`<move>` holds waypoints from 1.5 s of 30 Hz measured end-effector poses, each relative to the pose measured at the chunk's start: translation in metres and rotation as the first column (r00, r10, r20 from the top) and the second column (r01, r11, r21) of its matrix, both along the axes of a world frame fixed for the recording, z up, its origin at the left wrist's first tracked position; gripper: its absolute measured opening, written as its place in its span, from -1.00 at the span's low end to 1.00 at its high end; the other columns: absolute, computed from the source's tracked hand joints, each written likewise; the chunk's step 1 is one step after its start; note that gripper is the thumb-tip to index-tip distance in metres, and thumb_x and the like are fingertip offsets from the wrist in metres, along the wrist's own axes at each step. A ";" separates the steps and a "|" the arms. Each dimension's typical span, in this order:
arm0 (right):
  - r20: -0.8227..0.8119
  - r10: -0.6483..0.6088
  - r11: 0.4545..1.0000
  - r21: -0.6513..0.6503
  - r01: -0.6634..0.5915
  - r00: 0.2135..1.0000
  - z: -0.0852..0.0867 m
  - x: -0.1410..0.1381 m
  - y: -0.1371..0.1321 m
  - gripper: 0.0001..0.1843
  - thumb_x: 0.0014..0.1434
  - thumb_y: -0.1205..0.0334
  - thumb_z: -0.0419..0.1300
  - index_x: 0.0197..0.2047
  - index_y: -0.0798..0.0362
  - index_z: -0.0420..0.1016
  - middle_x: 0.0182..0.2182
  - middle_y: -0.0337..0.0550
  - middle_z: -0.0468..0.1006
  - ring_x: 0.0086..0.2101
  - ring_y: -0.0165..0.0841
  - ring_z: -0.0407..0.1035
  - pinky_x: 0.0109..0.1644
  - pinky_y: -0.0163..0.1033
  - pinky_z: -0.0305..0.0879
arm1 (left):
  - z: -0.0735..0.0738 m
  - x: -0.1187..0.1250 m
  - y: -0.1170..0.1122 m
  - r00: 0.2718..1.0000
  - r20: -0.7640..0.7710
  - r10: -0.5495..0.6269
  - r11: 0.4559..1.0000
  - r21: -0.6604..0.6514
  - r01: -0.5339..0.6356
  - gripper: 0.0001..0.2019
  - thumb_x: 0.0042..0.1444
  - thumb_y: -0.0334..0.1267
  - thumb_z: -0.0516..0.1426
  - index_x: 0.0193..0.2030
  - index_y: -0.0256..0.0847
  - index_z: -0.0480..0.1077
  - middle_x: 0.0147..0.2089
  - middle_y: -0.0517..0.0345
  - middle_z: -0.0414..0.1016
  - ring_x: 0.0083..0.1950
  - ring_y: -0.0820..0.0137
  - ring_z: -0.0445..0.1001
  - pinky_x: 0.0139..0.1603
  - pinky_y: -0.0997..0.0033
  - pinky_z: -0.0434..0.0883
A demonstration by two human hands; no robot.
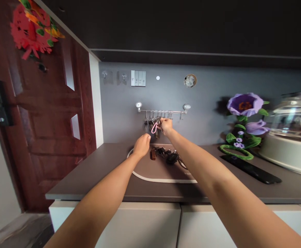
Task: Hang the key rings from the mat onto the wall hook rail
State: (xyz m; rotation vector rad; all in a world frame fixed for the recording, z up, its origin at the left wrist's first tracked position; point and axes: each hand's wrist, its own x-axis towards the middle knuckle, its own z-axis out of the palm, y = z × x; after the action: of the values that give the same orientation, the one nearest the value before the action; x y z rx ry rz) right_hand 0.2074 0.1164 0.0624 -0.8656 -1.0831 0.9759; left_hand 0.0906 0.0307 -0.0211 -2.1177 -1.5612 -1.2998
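Note:
A chrome hook rail (163, 111) is fixed to the grey wall, with several keys hanging from its left hooks. My right hand (166, 125) is raised to the rail, fingers pinched on a bunch of keys with a pink strap (154, 128). Just below and to the left, my left hand (142, 144) hovers over the counter with its fingers curled; I cannot make out anything in it. Beneath both hands a brown mat with a white rim (163, 179) carries a dark pile of keys and fobs (166, 155).
A dark red door (44, 113) with a black handle stands at the left. On the brown counter (88, 179) to the right are a purple flower ornament (245, 124), a long black flat object (251, 168) and a large cream appliance with a clear lid (292, 134). Wall switches (138, 78) sit above.

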 end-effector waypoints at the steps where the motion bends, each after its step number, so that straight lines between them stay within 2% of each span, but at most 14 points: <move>1: -0.001 0.002 1.000 0.000 -0.002 1.000 -0.001 0.000 0.000 -0.81 0.12 0.37 -0.03 -0.52 0.10 0.18 -0.67 -0.33 0.29 -0.63 -0.55 0.29 -0.53 -0.34 0.40 | 0.000 0.000 0.000 1.000 0.000 0.001 1.000 0.000 -0.001 -0.76 0.19 -0.28 -0.18 -0.31 -0.21 0.27 -0.34 0.09 0.40 -0.27 0.37 0.35 -0.23 0.39 0.24; 14: 0.024 0.041 0.999 0.000 -0.041 0.999 -0.014 0.003 -0.002 -0.85 0.13 0.30 0.01 -0.48 0.08 0.22 -0.67 -0.34 0.32 -0.62 -0.55 0.30 -0.53 -0.40 0.37 | 0.000 -0.002 0.000 1.000 0.017 -0.018 1.000 -0.018 0.018 -0.75 0.19 -0.28 -0.19 -0.31 -0.21 0.27 -0.34 0.08 0.38 -0.26 0.37 0.35 -0.21 0.38 0.24; 23: 0.119 -0.027 0.997 0.070 0.019 0.993 -0.019 0.004 0.000 -0.83 0.07 0.35 0.00 -0.54 0.10 0.26 -0.69 -0.32 0.31 -0.66 -0.55 0.24 -0.59 -0.46 0.20 | -0.001 -0.001 0.000 1.000 0.008 -0.014 1.000 -0.021 0.014 -0.75 0.19 -0.28 -0.19 -0.32 -0.21 0.27 -0.35 0.08 0.38 -0.27 0.38 0.35 -0.22 0.39 0.24; 29: 0.132 -0.064 0.994 0.098 0.051 0.989 -0.021 0.005 -0.004 -0.88 -0.01 0.38 0.01 -0.54 0.09 0.27 -0.67 -0.35 0.31 -0.64 -0.55 0.22 -0.51 -0.42 0.19 | -0.001 -0.002 0.001 1.000 0.000 -0.015 1.000 -0.025 0.015 -0.76 0.19 -0.29 -0.18 -0.32 -0.21 0.27 -0.34 0.08 0.39 -0.26 0.38 0.35 -0.20 0.38 0.24; 33: 0.112 -0.044 0.994 0.100 0.033 0.993 -0.023 0.006 -0.004 -0.93 -0.03 0.40 0.02 -0.46 0.08 0.28 -0.65 -0.37 0.32 -0.62 -0.56 0.21 -0.49 -0.44 0.19 | -0.001 -0.002 0.001 1.000 -0.006 -0.013 1.000 -0.026 0.013 -0.78 0.18 -0.29 -0.17 -0.31 -0.20 0.27 -0.33 0.08 0.39 -0.26 0.37 0.36 -0.20 0.39 0.25; 41: 0.092 -0.007 0.996 0.090 -0.001 0.996 -0.036 0.009 0.003 -0.80 -0.07 0.41 0.08 -0.29 0.07 0.28 -0.52 -0.37 0.37 -0.56 -0.58 0.25 -0.40 -0.41 0.27 | -0.002 -0.003 0.000 1.000 -0.013 -0.002 0.999 -0.032 0.002 -0.79 0.18 -0.30 -0.16 -0.30 -0.20 0.27 -0.33 0.08 0.40 -0.26 0.37 0.36 -0.22 0.40 0.24; 45: 0.133 -0.008 0.996 0.085 -0.003 0.991 -0.042 0.011 0.002 -0.78 -0.04 0.42 0.04 -0.25 0.08 0.27 -0.48 -0.33 0.39 -0.58 -0.57 0.26 -0.39 -0.37 0.29 | -0.001 -0.003 -0.001 1.000 -0.016 0.006 0.999 -0.041 -0.007 -0.79 0.18 -0.30 -0.16 -0.31 -0.20 0.27 -0.34 0.08 0.39 -0.27 0.37 0.35 -0.24 0.40 0.23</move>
State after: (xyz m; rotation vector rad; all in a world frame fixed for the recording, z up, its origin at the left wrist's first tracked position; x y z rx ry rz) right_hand 0.2184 0.1183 0.0205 -0.8718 -1.2286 0.8735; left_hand 0.0874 0.0298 -0.0223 -2.1402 -1.6005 -1.2565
